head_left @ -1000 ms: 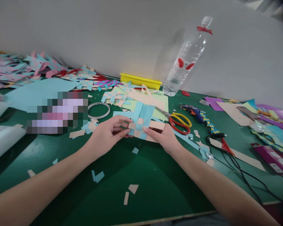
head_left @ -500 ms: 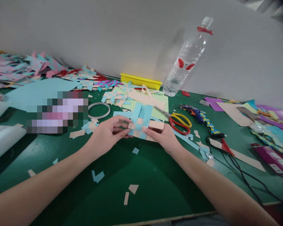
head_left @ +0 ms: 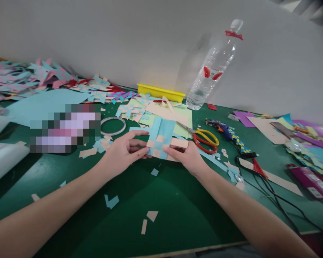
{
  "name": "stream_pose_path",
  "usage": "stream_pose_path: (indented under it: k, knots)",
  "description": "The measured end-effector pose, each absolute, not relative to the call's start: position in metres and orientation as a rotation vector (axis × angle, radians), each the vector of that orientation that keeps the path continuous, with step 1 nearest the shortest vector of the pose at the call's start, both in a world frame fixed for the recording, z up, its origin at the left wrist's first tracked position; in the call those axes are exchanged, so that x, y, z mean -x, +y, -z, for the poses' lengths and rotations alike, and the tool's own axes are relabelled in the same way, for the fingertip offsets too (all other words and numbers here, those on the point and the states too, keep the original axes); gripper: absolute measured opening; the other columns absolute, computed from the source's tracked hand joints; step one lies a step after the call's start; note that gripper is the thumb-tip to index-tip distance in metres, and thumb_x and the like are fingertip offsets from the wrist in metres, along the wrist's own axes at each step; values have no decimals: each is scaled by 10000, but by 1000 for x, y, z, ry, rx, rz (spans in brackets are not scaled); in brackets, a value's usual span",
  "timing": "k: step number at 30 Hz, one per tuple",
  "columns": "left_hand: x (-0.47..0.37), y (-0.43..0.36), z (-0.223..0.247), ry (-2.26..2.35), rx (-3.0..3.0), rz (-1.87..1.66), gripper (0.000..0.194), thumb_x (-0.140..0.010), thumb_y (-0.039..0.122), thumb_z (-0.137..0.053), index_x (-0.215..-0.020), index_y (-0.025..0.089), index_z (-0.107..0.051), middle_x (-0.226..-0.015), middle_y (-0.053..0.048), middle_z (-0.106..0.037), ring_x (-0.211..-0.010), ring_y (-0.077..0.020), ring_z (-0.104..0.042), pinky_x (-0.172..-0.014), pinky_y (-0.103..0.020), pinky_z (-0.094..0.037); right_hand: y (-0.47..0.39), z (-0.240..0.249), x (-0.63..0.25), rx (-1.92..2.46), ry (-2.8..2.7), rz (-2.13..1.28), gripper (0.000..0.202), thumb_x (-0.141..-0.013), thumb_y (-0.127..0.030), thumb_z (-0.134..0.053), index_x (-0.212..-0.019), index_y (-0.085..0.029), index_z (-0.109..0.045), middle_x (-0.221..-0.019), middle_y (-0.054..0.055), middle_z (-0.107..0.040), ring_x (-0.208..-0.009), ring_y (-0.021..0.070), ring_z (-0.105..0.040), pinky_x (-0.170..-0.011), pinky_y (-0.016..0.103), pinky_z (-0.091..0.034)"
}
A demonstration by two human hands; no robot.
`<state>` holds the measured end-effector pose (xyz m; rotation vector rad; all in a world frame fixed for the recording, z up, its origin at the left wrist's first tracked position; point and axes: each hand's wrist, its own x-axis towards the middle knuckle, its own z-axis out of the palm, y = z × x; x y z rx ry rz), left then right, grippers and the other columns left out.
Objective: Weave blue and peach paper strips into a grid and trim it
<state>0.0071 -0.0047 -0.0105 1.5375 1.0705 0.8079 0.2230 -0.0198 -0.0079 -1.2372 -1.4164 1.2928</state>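
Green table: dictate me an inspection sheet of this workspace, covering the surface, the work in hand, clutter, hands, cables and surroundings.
Surface: green table, strewn with paper scraps.
Work in hand: woven blue-and-peach paper, checkered at its lower part, with long blue strips rising from it.
Hands: left hand and right hand pinch the paper at opposite sides.
Clutter: scissors with red and yellow handles just beyond the right hand; grey ring; yellow tray; clear bottle.
Cables: black cables trailing on the right; whether they are plugged in cannot be told.
Surroundings: grey wall behind the table; one patch on the left is pixelated and unreadable.
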Motion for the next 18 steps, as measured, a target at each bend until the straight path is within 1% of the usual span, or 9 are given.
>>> stream_pose_path:
  k: [3, 6, 10, 13, 15, 18]
  knots:
    - [-6, -4, 12, 1082, -1563, -775, 520, -781, 400, -670, -1238, 254, -470, -979, -21, -710, -789, -173, -698, -701, -257, -589, -19, 10, -225, 1204, -1420, -1315, 267, -717, -357, -709, -930, -194, -707, -983, 57, -720, -924, 215, -671, -827, 369, -557]
    - [-7, -3, 11, 1095, -1532, -752, 536, -747, 426, -695, -1215, 239, -511, -987, -26, -707, -810, -184, -692, -734, -285, -586, -19, 11, -227, 1197, -1460, -1297, 269, -722, -376, -705, -910, -185, -708, -965, 67, -721, -905, 221, -674, -812, 374, -559]
    - [-8, -4, 9, 1116, -1388, -781, 474, -762, 446, -672, -1172, 230, -570, -1072, -44, -689, -929, -203, -666, -780, -293, -573, -20, 12, -229, 1176, -1519, -1269, 267, -731, -380, -694, -922, -194, -708, -950, 63, -721, -890, 222, -673, -799, 381, -557]
    - [-9, -5, 8, 1115, -1324, -775, 487, -743, 417, -700, -1179, 233, -582, -1144, -53, -664, -991, -216, -645, -788, -290, -570, -20, 12, -230, 1159, -1556, -1257, 234, -728, -373, -696, -875, -191, -713, -910, 51, -726, -863, 215, -677, -766, 367, -563]
    - [-9, -5, 7, 1083, -1308, -743, 449, -747, 398, -701, -1152, 224, -614, -1115, -55, -679, -957, -213, -657, -792, -297, -568, -19, 12, -230, 1156, -1554, -1258, 240, -724, -369, -700, -882, -190, -712, -902, 45, -727, -860, 210, -679, -756, 359, -567]
    - [-9, -7, 8, 1015, -1306, -714, 314, -769, 396, -678, -1034, 226, -692, -1023, -38, -713, -908, -204, -672, -802, -300, -566, -19, 13, -230, 1138, -1541, -1280, 255, -717, -360, -709, -913, -196, -712, -909, 39, -728, -859, 206, -683, -750, 352, -571]
